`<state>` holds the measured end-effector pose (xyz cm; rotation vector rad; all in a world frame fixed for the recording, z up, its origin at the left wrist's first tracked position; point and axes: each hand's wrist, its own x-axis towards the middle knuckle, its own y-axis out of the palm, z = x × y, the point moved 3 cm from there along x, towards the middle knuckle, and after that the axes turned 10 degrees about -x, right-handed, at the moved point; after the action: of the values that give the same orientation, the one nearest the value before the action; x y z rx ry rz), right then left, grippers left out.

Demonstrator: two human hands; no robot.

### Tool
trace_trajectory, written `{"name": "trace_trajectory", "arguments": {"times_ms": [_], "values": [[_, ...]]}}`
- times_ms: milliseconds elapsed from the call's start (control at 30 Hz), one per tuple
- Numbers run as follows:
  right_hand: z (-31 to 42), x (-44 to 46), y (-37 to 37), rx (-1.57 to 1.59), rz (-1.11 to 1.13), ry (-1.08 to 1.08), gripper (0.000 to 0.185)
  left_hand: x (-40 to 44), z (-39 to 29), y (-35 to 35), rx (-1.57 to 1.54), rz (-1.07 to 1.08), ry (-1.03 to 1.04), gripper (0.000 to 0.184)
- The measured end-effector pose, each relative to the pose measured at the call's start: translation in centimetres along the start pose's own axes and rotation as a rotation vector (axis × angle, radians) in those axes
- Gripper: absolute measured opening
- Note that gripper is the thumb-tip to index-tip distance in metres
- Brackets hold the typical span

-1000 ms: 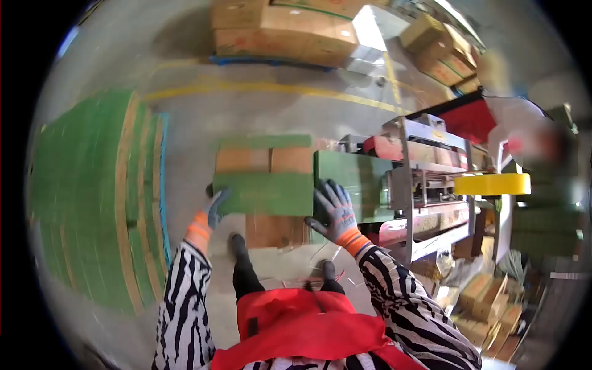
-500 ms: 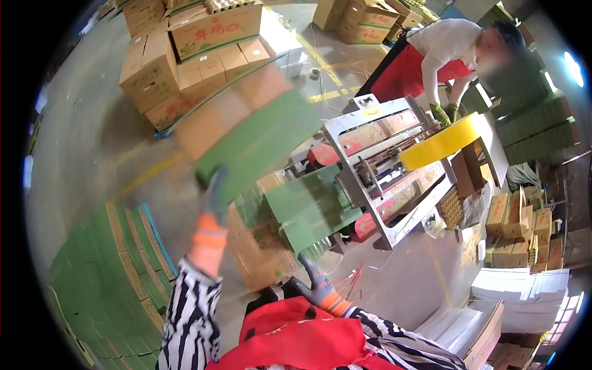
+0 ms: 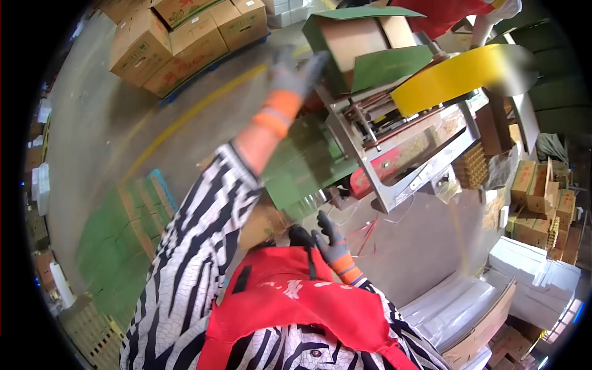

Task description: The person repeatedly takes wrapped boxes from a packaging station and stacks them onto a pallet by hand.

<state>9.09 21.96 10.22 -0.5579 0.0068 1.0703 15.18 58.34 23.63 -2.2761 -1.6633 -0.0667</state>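
Note:
An open green cardboard box (image 3: 393, 66), brown inside, sits tilted on top of the metal-framed machine (image 3: 419, 179). My left hand (image 3: 293, 77), in a grey glove with an orange cuff, reaches out just left of this box. Its fingers look spread, though motion blurs them; a gap seems to lie between hand and box. My right hand (image 3: 333, 243), gloved alike, hovers by the red apron (image 3: 277, 283) with fingers apart and nothing in them. Beyond it, a green carton (image 3: 302, 163) lies at the machine's near end, partly behind my left forearm.
A wide yellow curved band (image 3: 444, 77) arches over the machine. Another person's red apron (image 3: 447, 15) shows behind it. Stacked brown cartons (image 3: 185, 52) stand at upper left, flattened green cardboard (image 3: 114, 240) at lower left. Plastic-covered sheets (image 3: 453, 302) lie at lower right.
The open green box has gone from my left hand's hold in mid-air onto the machine's top. My left arm has stretched up and right; the view has shifted. My right hand stays low.

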Motion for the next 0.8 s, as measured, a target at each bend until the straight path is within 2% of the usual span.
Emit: {"name": "trace_trajectory", "arguments": {"times_ms": [67,133,167,200,233,300,333,433,467,500,567,633,700,733,800], "values": [[-1.2,0.3,0.1,0.179,-0.006,0.074,0.057,-2.4,4.3,-4.9,-0.61,-0.09,-0.113,0.065],[-2.3,1.6,0.8,0.425,-0.009,0.21,0.053,-5.8,10.2,-9.3,-0.573,-0.145,-0.324,0.051],[-3.4,2.4,1.6,0.538,0.008,0.312,0.052,-7.2,17.2,-10.3,-0.531,-0.069,-0.398,0.049],[-1.1,3.3,1.5,0.622,0.064,0.462,0.05,-8.4,22.6,-10.8,-0.495,0.007,-0.476,0.046],[0.8,4.5,2.0,0.745,0.051,0.506,0.051,-8.8,22.2,-10.6,-0.204,0.209,-0.411,0.045],[-0.5,6.6,3.9,0.645,0.15,0.188,0.051,-9.5,19.9,-9.1,0.374,0.607,-0.258,0.042],[-1.0,7.3,4.6,0.412,0.102,0.14,0.055,-9.5,19.5,-9.0,0.238,0.628,-0.385,0.041],[0.9,8.3,6.8,0.575,-0.19,0.526,0.054,-10.7,11.8,-10.9,0.342,0.651,-0.508,0.045],[-0.1,7.2,6.9,0.533,-0.25,0.492,0.057,-12.7,13.1,-12.1,0.244,0.603,-0.471,0.049],[-0.1,6.4,6.5,0.49,-0.23,0.437,0.056,-15.0,15.0,-13.4,0.143,0.553,-0.425,0.053],[3.2,3.6,6.6,0.529,-0.168,0.455,0.059,-20.6,16.8,-17.3,-0.011,0.456,-0.57,0.058],[2.6,0.9,8.6,0.44,-0.098,0.377,0.064,-27.3,20.0,-21.8,-0.301,0.248,-0.668,0.051],[1.6,-0.2,11.4,0.336,-0.09,0.158,0.078,-29.7,17.1,-24.8,-0.289,0.189,-0.871,0.049],[2.2,-0.3,11.9,0.346,-0.015,0.195,0.079,-29.8,15.2,-26.4,-0.284,0.156,-0.961,0.049],[3.3,0.9,12.0,0.398,0.123,0.252,0.081,-28.9,11.7,-28.7,-0.585,0.177,-1.019,0.048]]}}
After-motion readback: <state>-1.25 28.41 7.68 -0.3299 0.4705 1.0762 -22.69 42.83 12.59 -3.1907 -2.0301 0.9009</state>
